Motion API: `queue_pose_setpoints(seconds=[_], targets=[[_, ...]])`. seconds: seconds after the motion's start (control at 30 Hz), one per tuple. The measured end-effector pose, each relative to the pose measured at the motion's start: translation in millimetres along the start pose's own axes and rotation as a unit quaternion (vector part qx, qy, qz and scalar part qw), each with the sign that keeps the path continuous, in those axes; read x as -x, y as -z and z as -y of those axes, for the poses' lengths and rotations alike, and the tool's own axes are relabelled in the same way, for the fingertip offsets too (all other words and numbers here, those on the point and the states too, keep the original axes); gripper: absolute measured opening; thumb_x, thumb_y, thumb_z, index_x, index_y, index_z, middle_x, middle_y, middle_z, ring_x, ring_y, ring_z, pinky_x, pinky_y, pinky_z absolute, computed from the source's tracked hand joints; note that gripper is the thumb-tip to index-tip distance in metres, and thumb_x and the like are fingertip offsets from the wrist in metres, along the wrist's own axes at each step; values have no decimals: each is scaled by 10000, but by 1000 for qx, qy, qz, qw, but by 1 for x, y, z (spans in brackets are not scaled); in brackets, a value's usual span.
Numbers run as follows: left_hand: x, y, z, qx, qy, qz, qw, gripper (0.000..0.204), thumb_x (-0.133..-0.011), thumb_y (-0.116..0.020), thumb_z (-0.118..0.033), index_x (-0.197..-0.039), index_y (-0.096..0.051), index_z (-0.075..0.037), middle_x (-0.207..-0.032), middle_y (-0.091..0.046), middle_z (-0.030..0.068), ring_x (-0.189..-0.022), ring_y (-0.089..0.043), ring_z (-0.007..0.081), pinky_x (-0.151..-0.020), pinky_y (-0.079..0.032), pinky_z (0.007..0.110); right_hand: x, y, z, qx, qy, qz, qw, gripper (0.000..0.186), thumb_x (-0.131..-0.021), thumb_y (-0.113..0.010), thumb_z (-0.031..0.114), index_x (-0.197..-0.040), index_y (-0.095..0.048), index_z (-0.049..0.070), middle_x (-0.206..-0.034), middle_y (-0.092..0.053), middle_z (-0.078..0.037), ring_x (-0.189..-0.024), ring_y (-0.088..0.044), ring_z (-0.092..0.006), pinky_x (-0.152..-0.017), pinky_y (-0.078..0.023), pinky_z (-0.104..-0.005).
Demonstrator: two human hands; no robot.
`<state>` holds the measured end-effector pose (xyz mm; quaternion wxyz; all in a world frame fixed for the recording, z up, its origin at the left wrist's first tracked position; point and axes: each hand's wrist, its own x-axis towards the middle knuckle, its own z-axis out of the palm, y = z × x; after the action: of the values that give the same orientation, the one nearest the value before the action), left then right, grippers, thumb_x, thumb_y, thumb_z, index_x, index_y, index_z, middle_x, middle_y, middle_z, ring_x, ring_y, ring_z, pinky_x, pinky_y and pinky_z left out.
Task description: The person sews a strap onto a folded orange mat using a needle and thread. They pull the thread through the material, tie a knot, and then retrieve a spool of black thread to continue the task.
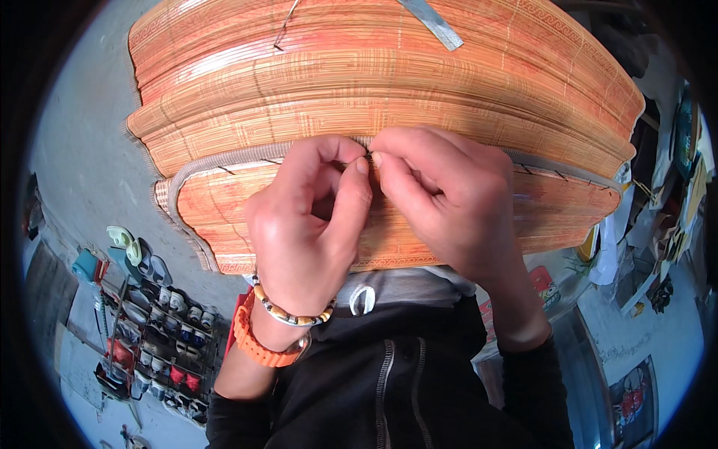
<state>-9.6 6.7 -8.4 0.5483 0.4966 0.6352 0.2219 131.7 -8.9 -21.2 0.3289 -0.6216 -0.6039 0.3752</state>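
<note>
An orange-brown bamboo mat (pixel 321 82) lies in front of me, with its near part folded or layered over. A grey-brown cloth edging (pixel 217 161) runs across it, and slanting black stitches (pixel 550 170) show along that edging on both sides of my hands. My left hand (pixel 310 202) is closed in a thumb-and-finger pinch at the edging. Right beside it, my right hand (pixel 449 194) pinches too, fingertips almost touching the left ones. Between the fingertips shows a short bit of black thread (pixel 368 156); its ends are hidden by my fingers.
On the mat's far part lie a flat metal strip (pixel 434 24) and a thin dark strand (pixel 283 34). A rack of shoes (pixel 168 329) stands on the floor at lower left, with pale green slippers (pixel 126 243) near it. Papers and plastic clutter (pixel 662 217) crowd the right side.
</note>
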Motion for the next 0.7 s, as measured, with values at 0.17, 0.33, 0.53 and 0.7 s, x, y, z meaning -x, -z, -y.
queue_pose_setpoints(seconds=[0.17,0.33,0.53,0.7], targets=[[-2,1,0,-11,-6,19,1000,65,-804,-635,-4,-860,-603,-4,-518,-530,-1,-450,-469,25,-435,-368,189,-1,-1,0,7,5,2,1000,110,-749,-648,-67,-841,-629,-10,-676,-610,-84,-511,-538,-112,-462,-413,-244],[-2,1,-1,20,-7,21,1000,56,-809,-633,-16,-854,-603,0,-526,-537,-7,-464,-470,15,-439,-372,185,0,-1,-2,18,14,0,1000,105,-752,-646,-65,-839,-623,-11,-684,-609,-91,-519,-551,-137,-474,-427,-254],[-7,1,-6,29,55,34,997,58,-851,-597,-41,-848,-596,18,-541,-543,-12,-487,-471,9,-447,-364,173,1,-2,-4,34,22,-6,999,115,-745,-650,-69,-842,-618,-16,-686,-608,-94,-522,-556,-151,-478,-434,-258],[-9,2,-16,70,112,56,990,95,-891,-561,-54,-847,-587,27,-573,-556,-12,-491,-469,11,-438,-355,175,2,3,4,32,-16,10,999,131,-730,-659,-74,-840,-614,-20,-671,-597,-92,-519,-560,-150,-469,-434,-261]])
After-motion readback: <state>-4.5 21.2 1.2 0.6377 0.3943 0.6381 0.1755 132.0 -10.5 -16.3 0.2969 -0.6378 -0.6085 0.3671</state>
